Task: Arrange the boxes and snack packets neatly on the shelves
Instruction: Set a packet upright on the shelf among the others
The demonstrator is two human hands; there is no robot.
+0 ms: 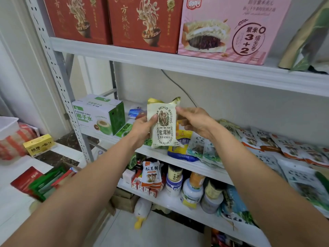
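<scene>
White steel shelves (160, 59) fill the view, with three tiers showing. The top tier carries two red boxes (146, 22) and a pink box (231, 29), standing side by side at the front edge. On the middle tier a green box (98, 114) stands at the left end. A loose heap (267, 145) of packets sprawls over the right half, overlapping and lying at all angles. Between box and heap, in the air just before that tier's front edge, is the cream packet (162, 123). It is upright, long axis vertical, printed face toward the camera. The left hand (142, 127) grips its left edge about midway, fingers curled round it. The right hand (194, 122) pinches the upper right edge between thumb and fingers. Both hands are on the packet, so neither is nearer. The right one lies toward the heap, the left toward the green box. The packet most likely goes down on the middle tier, probably in the gap straight behind it.
</scene>
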